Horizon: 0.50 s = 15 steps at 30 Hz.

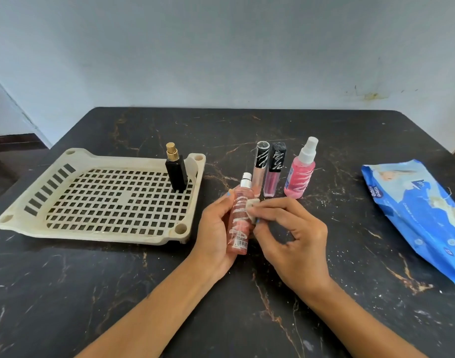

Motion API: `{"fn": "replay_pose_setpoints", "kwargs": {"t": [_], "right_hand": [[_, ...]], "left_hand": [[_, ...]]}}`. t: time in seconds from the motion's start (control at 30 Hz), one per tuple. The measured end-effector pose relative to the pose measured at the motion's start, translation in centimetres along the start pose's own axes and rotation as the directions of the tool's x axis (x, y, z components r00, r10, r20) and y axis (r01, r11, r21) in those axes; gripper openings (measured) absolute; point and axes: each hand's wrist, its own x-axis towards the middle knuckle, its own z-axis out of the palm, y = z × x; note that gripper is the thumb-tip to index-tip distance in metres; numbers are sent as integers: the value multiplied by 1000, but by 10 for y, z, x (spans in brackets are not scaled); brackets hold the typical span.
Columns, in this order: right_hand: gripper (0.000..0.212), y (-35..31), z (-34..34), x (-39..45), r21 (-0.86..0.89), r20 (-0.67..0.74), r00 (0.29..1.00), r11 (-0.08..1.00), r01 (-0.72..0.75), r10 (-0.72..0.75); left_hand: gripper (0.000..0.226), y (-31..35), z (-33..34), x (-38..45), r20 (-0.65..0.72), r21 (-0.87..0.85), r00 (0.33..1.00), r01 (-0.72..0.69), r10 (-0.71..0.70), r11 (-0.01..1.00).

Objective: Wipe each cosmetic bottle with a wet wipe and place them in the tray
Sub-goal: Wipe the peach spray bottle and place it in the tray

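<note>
My left hand (214, 233) grips a slim pink bottle (240, 218) with white smears, held upright above the table. Against its side my right hand (293, 236) pinches a small folded wet wipe (252, 205). A black perfume bottle (176, 169) with a gold cap stands in the far right corner of the cream slotted tray (22, 215). Behind my hands stand two lip-gloss tubes (260, 171) (273, 174) with smeared black caps. A pink spray bottle (300, 174) with a white nozzle stands to their right.
A blue pack of wet wipes (417, 220) lies at the right side of the dark marble-patterned table (247, 306). A pale wall rises behind the table's far edge.
</note>
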Motion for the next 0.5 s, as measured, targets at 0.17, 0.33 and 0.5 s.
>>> {"fn": "replay_pose_setpoints", "kwargs": {"t": [0.17, 0.33, 0.5], "right_hand": [[17, 2, 4, 0, -109, -42, 998, 993, 35, -39], [15, 0, 4, -2, -71, -54, 998, 997, 35, -39], [17, 1, 6, -3, -109, -28, 999, 993, 44, -47]], "left_hand": [[36, -2, 1, 0, 27, 12, 999, -29, 29, 1000], [31, 0, 1, 2, 2, 25, 1000, -23, 23, 999], [32, 0, -1, 2, 6, 15, 1000, -22, 22, 1000]]}}
